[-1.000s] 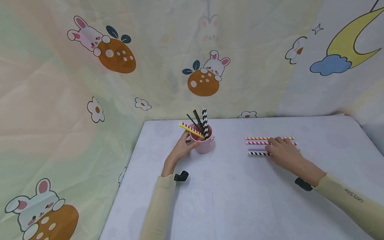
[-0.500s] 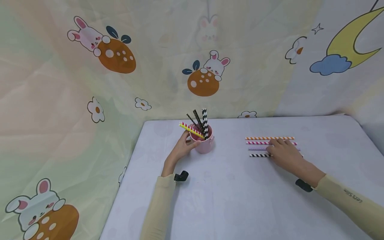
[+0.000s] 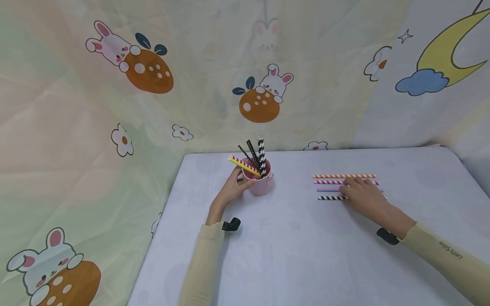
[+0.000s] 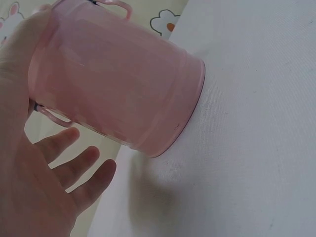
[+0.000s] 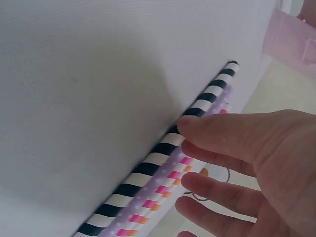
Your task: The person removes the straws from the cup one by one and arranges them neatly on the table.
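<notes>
Black-striped straw (image 3: 331, 198) edged slightly away from lavender straw (image 3: 327, 190); right hand (image 3: 361, 195) pinches it near middle. Likely light, crushable: gentle mid-length hold. Left hand (image 3: 231, 190) grasps pink bucket (image 3: 261, 188) by rim.

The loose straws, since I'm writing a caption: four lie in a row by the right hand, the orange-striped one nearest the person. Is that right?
Not quite: the black-striped straw is nearest the person, as the head view shows; the orange-striped one is farthest. The rest stands.
</notes>
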`<state>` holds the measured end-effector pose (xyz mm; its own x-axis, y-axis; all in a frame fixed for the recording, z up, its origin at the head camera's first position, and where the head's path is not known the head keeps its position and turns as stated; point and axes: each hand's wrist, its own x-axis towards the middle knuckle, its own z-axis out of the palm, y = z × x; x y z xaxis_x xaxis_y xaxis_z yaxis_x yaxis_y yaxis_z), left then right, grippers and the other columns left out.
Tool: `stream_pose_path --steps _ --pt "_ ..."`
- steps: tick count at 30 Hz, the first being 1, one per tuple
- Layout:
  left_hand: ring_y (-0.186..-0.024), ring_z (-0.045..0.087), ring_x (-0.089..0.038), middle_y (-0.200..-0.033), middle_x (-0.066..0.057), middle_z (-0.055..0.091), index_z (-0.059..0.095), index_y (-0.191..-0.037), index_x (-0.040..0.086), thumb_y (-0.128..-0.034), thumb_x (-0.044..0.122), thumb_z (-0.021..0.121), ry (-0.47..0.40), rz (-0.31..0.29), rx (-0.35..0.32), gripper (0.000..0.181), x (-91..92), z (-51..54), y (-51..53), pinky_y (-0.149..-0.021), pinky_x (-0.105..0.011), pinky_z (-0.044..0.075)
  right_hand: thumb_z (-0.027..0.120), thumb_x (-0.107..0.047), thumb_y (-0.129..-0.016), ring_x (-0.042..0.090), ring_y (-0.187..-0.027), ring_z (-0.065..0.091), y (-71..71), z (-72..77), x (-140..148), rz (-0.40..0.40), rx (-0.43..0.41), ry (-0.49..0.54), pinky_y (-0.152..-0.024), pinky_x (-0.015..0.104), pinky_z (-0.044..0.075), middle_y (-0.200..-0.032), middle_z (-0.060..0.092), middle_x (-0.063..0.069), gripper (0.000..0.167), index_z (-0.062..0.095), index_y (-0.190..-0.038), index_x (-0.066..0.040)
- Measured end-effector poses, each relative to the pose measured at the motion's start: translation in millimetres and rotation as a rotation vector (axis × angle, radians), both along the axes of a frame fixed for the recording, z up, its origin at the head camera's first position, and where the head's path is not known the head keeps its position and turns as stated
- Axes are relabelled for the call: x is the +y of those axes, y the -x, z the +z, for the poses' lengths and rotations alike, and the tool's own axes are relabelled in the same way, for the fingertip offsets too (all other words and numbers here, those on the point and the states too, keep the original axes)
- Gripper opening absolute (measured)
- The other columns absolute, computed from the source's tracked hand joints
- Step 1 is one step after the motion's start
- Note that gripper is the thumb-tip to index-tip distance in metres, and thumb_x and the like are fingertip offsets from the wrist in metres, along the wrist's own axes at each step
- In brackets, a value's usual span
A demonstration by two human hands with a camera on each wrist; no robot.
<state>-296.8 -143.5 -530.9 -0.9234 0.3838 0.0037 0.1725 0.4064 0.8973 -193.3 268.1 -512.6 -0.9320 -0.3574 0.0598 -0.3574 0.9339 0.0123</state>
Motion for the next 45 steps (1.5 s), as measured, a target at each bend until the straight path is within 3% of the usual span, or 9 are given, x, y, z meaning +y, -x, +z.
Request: stream_pose_path --steps 5,10,18,31,35,45 --pt "-0.149 0.034 -0.028 -0.164 0.004 0.028 0.024 -0.158 0.035 -0.0859 0.062 0.07 -0.001 -0.005 0.005 0.089 -0.5 -1.4 0.4 -0.117 -0.046 0.041 0.079 -0.014 -0.084 0.045 -0.111 0.059 2.0 8.3 -1 -0.015 -0.051 0.04 -0.092 0.066 0.048 -0.116 0.063 0.021 0.032 0.07 -0.113 -0.004" --pt "-0.149 0.034 -0.027 -0.163 0.005 0.03 0.025 -0.158 0.037 -0.0869 0.059 0.071 -0.011 -0.003 0.001 0.087 -0.7 -1.7 0.5 -0.117 -0.046 0.041 0.081 -0.021 -0.084 0.045 -0.114 0.058 3.5 17.7 -1 -0.012 -0.03 0.08 -0.092 0.064 0.049 -0.124 0.061 0.022 0.052 0.06 -0.128 -0.004" --pt "-0.149 0.034 -0.029 -0.163 0.003 0.03 0.025 -0.158 0.034 -0.0887 0.054 0.071 -0.016 -0.002 0.006 0.086 -1.2 -1.4 0.5 -0.117 -0.047 0.04 0.082 -0.034 -0.083 0.047 -0.125 0.05 8.0 33.3 -13 -0.026 -0.027 0.12 -0.099 0.068 0.046 -0.138 0.054 0.024 0.078 0.046 -0.146 -0.006" --pt "-0.15 0.032 -0.03 -0.164 0.002 0.028 0.025 -0.158 0.033 -0.0895 0.051 0.072 -0.022 -0.012 0.004 0.086 0.0 1.5 -1.0 -0.118 -0.049 0.04 0.081 -0.037 -0.084 0.047 -0.13 0.047 23.9 53.4 -40 0.086 -0.016 0.294 -0.104 0.065 0.043 -0.145 0.047 0.024 0.093 0.03 -0.156 -0.007" --pt "-0.15 0.032 -0.03 -0.164 0.0 0.028 0.023 -0.159 0.031 -0.0913 0.044 0.072 -0.026 -0.021 0.002 0.085 -0.1 0.6 0.5 -0.118 -0.049 0.04 0.079 -0.04 -0.086 0.046 -0.13 0.048 32.0 62.4 -54 0.099 -0.049 0.308 -0.105 0.063 0.044 -0.146 0.047 0.024 0.096 0.025 -0.159 -0.01" --pt "-0.152 0.027 -0.032 -0.166 -0.004 0.023 0.019 -0.161 0.027 -0.0941 0.037 0.07 -0.036 -0.03 -0.027 0.085 -0.9 2.5 -0.8 -0.12 -0.051 0.035 0.081 -0.041 -0.084 0.042 -0.133 0.05 48.9 84.6 -97 0.105 -0.078 0.309 -0.105 0.059 0.048 -0.149 0.047 0.022 0.096 0.027 -0.158 -0.011"
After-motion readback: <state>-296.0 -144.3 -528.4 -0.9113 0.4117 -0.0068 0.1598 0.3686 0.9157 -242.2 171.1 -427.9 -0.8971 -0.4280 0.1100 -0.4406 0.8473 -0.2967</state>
